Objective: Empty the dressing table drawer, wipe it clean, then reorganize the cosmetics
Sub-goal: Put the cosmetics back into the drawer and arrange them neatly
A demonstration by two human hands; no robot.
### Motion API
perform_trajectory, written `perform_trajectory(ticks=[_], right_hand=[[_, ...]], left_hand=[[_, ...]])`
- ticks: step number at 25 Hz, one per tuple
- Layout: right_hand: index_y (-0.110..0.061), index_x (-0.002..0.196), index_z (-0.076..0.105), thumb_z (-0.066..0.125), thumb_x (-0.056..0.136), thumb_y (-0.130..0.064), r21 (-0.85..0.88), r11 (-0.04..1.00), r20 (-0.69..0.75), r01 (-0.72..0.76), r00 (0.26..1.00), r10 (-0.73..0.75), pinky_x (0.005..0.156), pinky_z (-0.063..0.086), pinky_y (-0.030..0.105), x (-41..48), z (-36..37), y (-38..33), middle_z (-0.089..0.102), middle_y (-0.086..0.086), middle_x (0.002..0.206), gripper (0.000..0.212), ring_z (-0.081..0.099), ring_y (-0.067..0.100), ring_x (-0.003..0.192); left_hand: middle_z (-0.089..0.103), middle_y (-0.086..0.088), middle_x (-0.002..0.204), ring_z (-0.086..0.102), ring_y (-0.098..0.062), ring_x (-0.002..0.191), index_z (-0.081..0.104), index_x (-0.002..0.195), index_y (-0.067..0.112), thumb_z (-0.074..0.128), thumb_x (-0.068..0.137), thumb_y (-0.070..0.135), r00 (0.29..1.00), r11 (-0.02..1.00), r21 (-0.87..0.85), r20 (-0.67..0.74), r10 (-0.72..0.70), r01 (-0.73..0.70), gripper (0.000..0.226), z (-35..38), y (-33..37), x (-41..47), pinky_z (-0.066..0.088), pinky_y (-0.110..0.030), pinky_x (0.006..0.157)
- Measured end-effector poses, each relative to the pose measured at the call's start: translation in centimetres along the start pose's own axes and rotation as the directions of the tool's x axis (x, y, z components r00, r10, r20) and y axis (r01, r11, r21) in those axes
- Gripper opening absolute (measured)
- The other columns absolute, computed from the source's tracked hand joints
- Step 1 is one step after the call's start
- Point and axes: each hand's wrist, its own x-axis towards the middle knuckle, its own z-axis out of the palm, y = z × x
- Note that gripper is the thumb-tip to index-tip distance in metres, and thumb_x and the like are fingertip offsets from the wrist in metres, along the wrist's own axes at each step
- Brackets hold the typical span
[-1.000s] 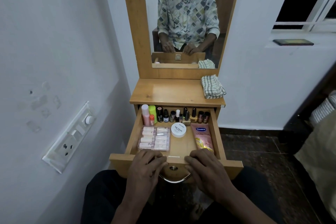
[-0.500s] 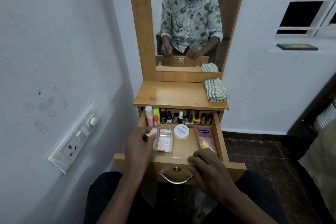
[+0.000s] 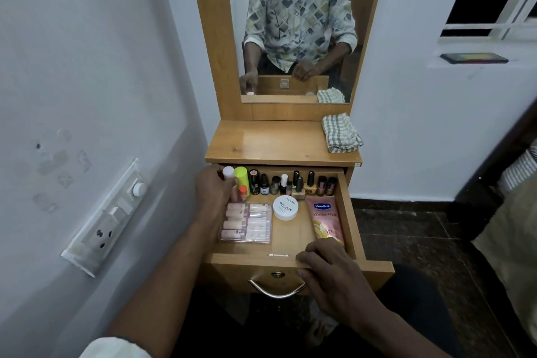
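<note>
Pink plastic shows between the left fingers [image 3: 229, 183], which are wrapped around the white-capped bottle [image 3: 228, 174] standing at the back-left corner of the drawer [image 3: 347, 212]. Half a second ago the left hand [image 3: 213, 192] was lower, over the clear case of small tubes [image 3: 247, 222] in the drawer's left front; a second ago it lay on the drawer's front edge beside the other hand. It has since reached to the back row, and the case is uncovered again. Whether the bottle is lifted off the drawer floor cannot be told.

The right hand [image 3: 328, 273] has not shifted: its fingers curl over the drawer's front edge at the right, with the thumb pressed on the front panel by the metal handle [image 3: 276, 292], gripping the wood.

Next to the held bottle, toward the drawer's right, stand the lime-green bottle [image 3: 241, 177], a small orange-capped one [image 3: 243, 192] and a row of dark nail polish bottles [image 3: 296, 183]. The white round jar [image 3: 285, 207] sits mid-drawer and the pink Vaseline tube [image 3: 325, 219] lies along the drawer's right wall, all as before. Above the drawer, the checked cloth [image 3: 340, 134] stays folded on the tabletop's right.
</note>
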Motion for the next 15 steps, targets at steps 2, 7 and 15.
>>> perform_trajectory(ticks=[2, 7, 15], right_hand=[[-0.026, 0.110, 0.063, 0.056, 0.093, -0.035, 0.004, 1.000, 0.013, -0.014, 1.000, 0.014, 0.076, 0.053, 0.027, 0.0, -0.1, 0.0, 0.056, -0.009, 0.110, 0.021, 0.051, 0.007, 0.100], [-0.029, 0.110, 0.063, 0.057, 0.091, -0.039, 0.030, 0.998, 0.078, -0.061, 0.995, 0.058, 0.079, 0.052, 0.029, 0.3, -0.6, -0.5, 0.054, -0.012, 0.109, 0.022, 0.051, 0.005, 0.101], [-0.018, 0.135, 0.052, 0.074, 0.084, -0.041, 0.277, 0.857, 0.198, -0.434, 0.899, 0.391, 0.087, 0.048, 0.029, 11.8, -0.5, -1.1, 0.058, -0.013, 0.117, 0.060, 0.055, 0.007, 0.108]], left_hand=[[0.066, 0.004, 0.074, 0.064, -0.012, 0.072, 0.067, 0.080, 0.016, 0.077, 0.077, 0.011, 1.000, 1.000, 0.010, -0.009, 0.012, -0.012, 0.012, -0.2, -0.1, 0.4, 0.057, -0.036, 0.070], [0.070, 0.001, 0.085, 0.067, -0.016, 0.081, 0.069, 0.089, 0.012, 0.077, 0.077, 0.022, 0.996, 0.996, -0.078, -0.082, 0.044, -0.050, 0.017, -2.0, 0.6, 0.5, 0.053, -0.028, 0.066], [0.073, -0.010, 0.074, 0.074, -0.024, 0.066, 0.066, 0.081, 0.006, 0.092, 0.062, 0.023, 0.910, 0.995, -0.102, 0.412, 0.046, -0.004, 0.037, -1.2, 5.0, -3.3, 0.062, -0.038, 0.062]])
